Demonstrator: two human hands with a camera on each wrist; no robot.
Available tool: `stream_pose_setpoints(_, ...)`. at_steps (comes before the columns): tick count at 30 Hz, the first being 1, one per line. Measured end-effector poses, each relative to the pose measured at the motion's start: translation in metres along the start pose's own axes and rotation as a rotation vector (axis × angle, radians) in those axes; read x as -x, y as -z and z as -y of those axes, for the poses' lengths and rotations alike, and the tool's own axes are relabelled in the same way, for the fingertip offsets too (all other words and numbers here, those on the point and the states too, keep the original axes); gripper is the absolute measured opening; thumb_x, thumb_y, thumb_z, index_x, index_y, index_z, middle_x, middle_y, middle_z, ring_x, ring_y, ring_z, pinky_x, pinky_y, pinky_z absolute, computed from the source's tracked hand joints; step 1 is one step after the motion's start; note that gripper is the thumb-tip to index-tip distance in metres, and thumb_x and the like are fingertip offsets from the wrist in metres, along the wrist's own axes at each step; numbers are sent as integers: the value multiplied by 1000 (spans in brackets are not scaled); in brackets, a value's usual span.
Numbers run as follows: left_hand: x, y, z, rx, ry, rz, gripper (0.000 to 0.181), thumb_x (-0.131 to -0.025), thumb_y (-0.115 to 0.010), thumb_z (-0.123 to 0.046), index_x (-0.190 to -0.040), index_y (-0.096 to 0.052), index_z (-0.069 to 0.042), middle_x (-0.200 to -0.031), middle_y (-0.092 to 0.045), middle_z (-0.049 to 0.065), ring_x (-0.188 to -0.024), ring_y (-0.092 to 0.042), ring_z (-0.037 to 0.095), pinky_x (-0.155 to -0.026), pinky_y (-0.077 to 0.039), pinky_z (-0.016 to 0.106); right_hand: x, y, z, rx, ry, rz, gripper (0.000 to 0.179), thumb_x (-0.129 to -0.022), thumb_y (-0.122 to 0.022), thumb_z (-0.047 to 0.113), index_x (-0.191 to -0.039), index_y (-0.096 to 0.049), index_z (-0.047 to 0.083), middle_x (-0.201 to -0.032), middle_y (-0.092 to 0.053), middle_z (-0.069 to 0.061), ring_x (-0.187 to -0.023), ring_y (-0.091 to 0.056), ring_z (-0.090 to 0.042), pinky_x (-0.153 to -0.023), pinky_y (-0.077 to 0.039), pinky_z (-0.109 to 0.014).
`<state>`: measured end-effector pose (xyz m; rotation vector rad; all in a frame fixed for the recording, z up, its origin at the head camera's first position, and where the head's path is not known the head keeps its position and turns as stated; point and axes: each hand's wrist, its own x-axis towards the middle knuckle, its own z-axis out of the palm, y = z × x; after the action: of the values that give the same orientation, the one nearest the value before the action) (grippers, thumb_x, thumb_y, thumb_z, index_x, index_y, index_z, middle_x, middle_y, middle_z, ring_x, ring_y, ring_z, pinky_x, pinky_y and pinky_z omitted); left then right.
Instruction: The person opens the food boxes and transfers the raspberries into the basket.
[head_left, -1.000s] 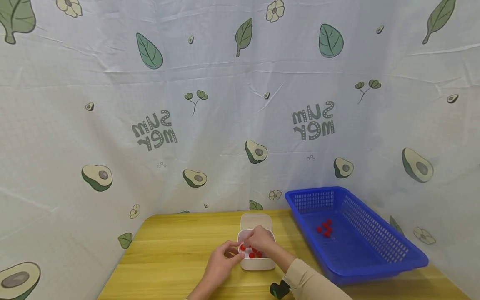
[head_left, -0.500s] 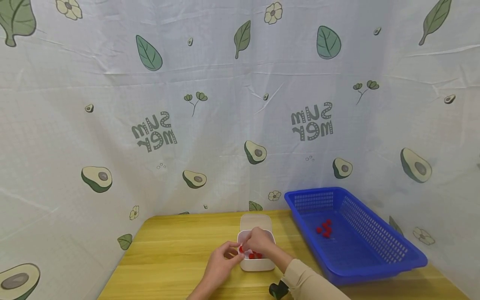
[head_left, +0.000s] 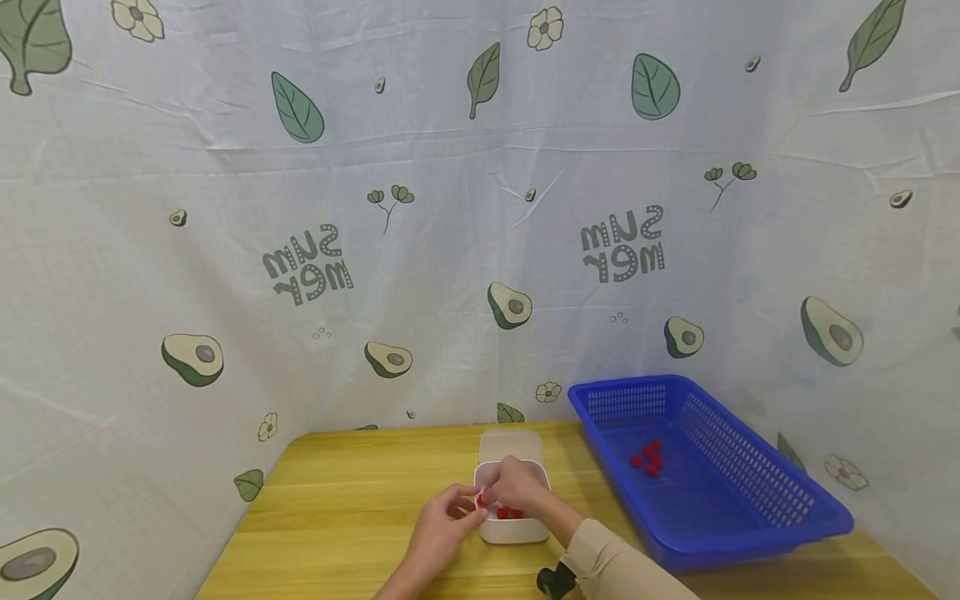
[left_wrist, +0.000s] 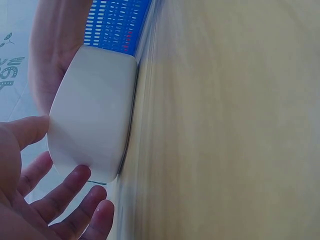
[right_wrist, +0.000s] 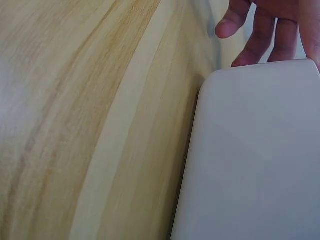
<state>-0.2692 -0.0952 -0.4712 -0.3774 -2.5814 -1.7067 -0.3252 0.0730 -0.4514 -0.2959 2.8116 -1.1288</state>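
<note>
A white lidded box [head_left: 513, 531] stands on the table with its lid [head_left: 512, 447] tipped open at the back. Several small red pieces [head_left: 502, 513] lie inside. My left hand [head_left: 442, 525] grips the box's left side; in the left wrist view its thumb meets the edge of the white box [left_wrist: 95, 110] and the fingers lie along the side. My right hand [head_left: 517, 487] reaches down into the box with curled fingers, pinching at a red piece [head_left: 481, 501] near the left wall. Its fingertips are partly hidden. The right wrist view shows mainly the white box wall [right_wrist: 255, 150].
To the right stands a blue perforated basket [head_left: 705, 508] holding several red pieces [head_left: 651, 460]. A dark object [head_left: 557, 581] sits by the right wrist. A patterned curtain [head_left: 420, 250] hangs behind the wooden table [head_left: 337, 517].
The red piece at my right fingertips has shifted slightly toward the box's left wall, and the right fingers moved a little with it. My left hand stays on the box.
</note>
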Motion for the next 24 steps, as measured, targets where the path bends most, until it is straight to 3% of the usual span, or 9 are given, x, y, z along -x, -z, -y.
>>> stream_pose_setpoints(18, 1, 1, 2, 13, -11, 1, 31, -91, -75, -29, -118, -71, -14, -94, -69, 0, -85, -63, 15, -71, -51, 27, 2, 2, 5, 6, 112, 71, 10, -86, -73, 6, -77, -78, 5, -60, -60, 3, -54, -47, -10, -51, -38, -21)
stream_pose_setpoints(24, 2, 1, 2, 12, -5, 6, 30, -91, -75, -28, -118, -71, -14, -94, -69, 0, -86, -63, 16, -71, -50, 28, 3, 1, 5, -7, 91, 78, 10, -87, -73, 7, -78, -78, 7, -61, -61, 1, -55, -49, -11, -52, -39, -23)
